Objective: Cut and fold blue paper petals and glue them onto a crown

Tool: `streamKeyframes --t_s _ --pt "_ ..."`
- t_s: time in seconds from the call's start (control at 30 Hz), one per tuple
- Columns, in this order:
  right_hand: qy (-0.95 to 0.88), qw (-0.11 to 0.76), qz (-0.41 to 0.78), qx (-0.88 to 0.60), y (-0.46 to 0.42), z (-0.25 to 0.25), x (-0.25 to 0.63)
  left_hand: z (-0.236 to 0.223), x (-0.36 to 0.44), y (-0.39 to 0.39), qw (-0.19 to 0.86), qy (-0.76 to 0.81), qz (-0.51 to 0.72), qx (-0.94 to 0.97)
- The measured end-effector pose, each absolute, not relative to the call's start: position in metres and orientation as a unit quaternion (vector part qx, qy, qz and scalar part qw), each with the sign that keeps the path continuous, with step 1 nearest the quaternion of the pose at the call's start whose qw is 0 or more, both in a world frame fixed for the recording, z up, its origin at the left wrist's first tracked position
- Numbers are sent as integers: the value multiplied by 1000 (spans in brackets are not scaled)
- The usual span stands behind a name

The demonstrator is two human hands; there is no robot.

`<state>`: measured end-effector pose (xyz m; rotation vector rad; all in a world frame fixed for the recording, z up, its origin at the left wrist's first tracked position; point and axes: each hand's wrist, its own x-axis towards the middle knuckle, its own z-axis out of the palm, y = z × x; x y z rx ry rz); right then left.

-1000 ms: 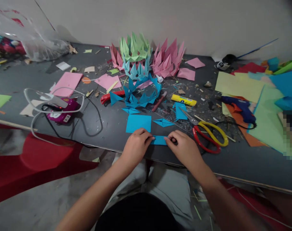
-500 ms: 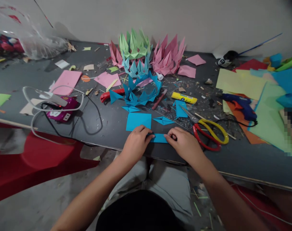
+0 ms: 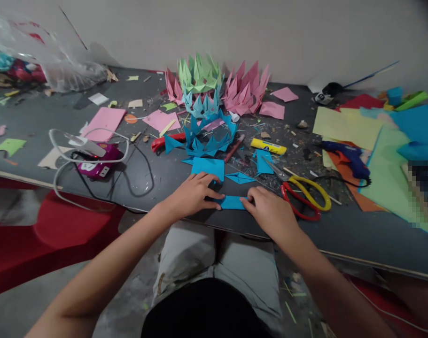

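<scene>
A small folded blue paper strip lies flat near the front edge of the dark table. My left hand presses its left end with the fingertips. My right hand pinches its right end. Just behind the strip lie a blue paper square and a folded blue triangle. Further back stand spiky folded paper crowns in blue, green and pink.
Red and yellow scissors lie right of my right hand. A yellow glue stick, a red cutter and a blue glue gun sit nearby. Coloured paper sheets fill the right side. A purple device with cables lies left.
My left hand has slid a little left and flattened on the strip's end, fingers more spread. The view has shifted slightly; the right hand stays on the strip.
</scene>
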<state>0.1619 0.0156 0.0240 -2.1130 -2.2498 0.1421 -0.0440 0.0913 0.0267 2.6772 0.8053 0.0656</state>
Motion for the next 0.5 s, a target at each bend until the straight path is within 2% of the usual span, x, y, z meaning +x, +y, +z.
streamKeyframes --t_s 0.1,0.2,0.33,0.5 --pt "-752 122 -64 -644 6 23 149 32 -42 94 173 282 8 944" --pt "-796 182 -92 -570 -5 17 128 33 -41 93 168 284 11 944" --pt "-794 164 -69 -581 -14 8 110 32 -42 91 166 296 5 941" --pt "-779 97 -16 -619 -16 9 118 32 -42 91 172 295 8 940"
